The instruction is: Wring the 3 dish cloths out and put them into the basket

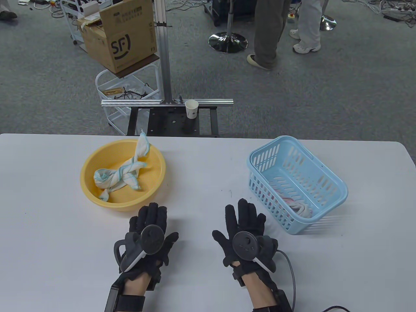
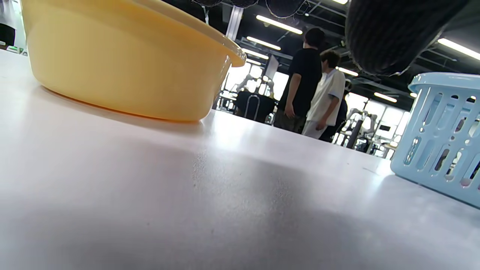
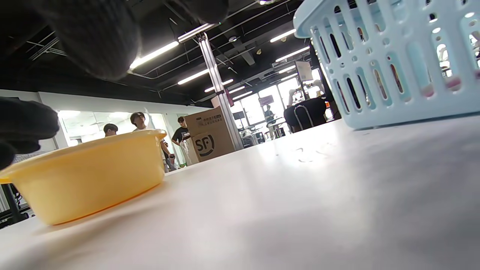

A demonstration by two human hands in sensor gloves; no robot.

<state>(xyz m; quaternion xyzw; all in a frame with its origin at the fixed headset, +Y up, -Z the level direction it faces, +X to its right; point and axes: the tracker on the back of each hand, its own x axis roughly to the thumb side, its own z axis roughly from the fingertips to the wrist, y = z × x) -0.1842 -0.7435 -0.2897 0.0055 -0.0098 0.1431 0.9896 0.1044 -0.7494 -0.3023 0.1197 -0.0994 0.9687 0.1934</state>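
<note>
Table view: twisted dish cloths [image 1: 122,174] lie in the yellow basin [image 1: 97,195], one more cloth [image 1: 300,208] sits inside the blue basket [image 1: 338,191]. Between them, the left hand [image 1: 148,234] and right hand [image 1: 243,234] rest flat on the white table [image 1: 48,243], fingers straight, holding nothing.

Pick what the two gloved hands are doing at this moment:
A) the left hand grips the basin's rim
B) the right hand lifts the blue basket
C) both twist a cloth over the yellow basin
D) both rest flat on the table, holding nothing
D: the left hand and right hand lie spread on the table, with the cloths untouched in the yellow basin.
</note>
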